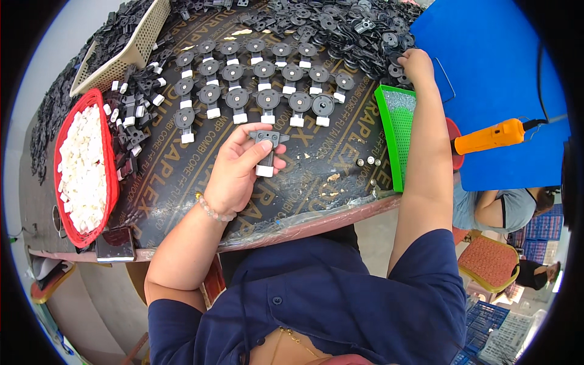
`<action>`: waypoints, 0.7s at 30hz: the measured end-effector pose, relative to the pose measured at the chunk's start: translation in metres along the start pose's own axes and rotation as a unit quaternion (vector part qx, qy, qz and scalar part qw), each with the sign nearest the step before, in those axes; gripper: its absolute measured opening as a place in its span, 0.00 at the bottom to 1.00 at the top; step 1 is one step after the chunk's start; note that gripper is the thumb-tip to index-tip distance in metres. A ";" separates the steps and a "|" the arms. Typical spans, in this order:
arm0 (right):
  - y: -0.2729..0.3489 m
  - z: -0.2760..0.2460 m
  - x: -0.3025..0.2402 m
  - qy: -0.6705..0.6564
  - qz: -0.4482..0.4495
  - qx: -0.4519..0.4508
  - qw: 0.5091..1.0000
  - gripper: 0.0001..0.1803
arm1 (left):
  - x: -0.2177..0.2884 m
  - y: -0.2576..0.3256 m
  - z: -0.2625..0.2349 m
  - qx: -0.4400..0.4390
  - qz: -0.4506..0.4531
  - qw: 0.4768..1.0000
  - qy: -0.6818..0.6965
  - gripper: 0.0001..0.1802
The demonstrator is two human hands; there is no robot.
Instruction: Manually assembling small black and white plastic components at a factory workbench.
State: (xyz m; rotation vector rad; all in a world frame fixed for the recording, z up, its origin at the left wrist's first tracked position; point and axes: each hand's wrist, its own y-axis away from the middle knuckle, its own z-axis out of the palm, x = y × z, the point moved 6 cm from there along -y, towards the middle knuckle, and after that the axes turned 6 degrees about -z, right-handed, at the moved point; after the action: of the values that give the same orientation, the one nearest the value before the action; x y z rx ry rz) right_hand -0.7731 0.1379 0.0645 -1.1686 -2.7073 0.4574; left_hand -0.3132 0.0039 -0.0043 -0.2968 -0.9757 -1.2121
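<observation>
Apparently done with disc-topped brackets, not with the seemingly discless bracket grasped in the left hand; reaching with the right hand, grip indiscernible, to discs toward the tabletop's far right corner.

Dark table: disc assemblies in rows, disc heap, green tray.

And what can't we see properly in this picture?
Head view:
- Right hand: its own fingers hide whether it holds a disc.
- Black part in the left hand: thumb covers its middle.
- Green tray: right forearm hides its right side.
- Disc pile: top edge cuts it off.
</observation>
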 end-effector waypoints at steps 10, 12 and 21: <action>0.176 -0.035 -0.178 -0.389 -0.125 -0.362 0.838 0.14 | 0.001 0.001 -0.005 0.010 0.016 1.000 0.006 0.20; 0.206 -0.021 -0.176 -0.448 -0.044 -0.391 0.802 0.14 | 0.001 -0.004 -0.001 0.002 0.010 1.000 0.006 0.21; 0.224 -0.070 -0.201 -0.292 -0.406 -0.174 0.848 0.32 | 0.002 -0.001 -0.001 -0.005 -0.016 0.999 0.033 0.22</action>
State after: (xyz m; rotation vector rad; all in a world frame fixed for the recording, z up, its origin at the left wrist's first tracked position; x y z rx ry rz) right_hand -0.4651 0.1516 0.0498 0.2418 -3.5384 0.1961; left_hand -0.3141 0.0013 -0.0034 -0.2473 -0.9200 -1.2490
